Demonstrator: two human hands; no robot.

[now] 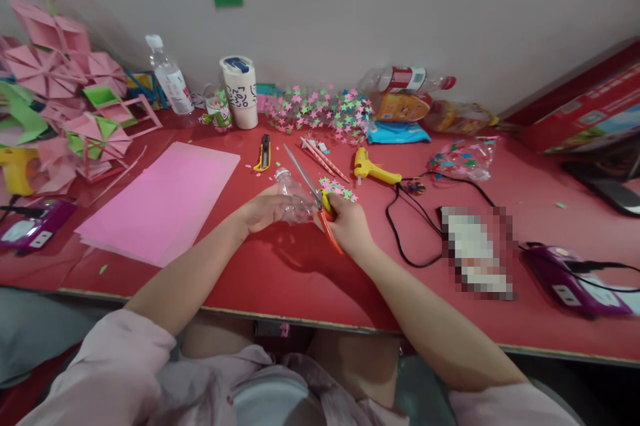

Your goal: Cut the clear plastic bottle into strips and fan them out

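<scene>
My left hand [266, 208] is closed around a small clear plastic bottle piece [295, 203], its neck pointing up and away from me. In my right hand [349, 218] is a pair of scissors [306, 177] with orange and yellow handles; the blades point to the far left, above the bottle piece. Whether the blades touch the plastic I cannot tell. Just behind my right hand lies a pile of pink and green paper stars [340, 189]. A yellow glue gun [376, 168] rests to its right, and a box cutter [265, 153] lies beyond my left hand.
Pink paper sheets [170, 203] cover the left of the red table [300, 286]. A water bottle [170, 79], a white tumbler [241, 93] and star-filled plastic [320, 111] line the wall. Black cables and purple power strips [575, 283] lie right; folded pink paper shapes [65, 79] stand left.
</scene>
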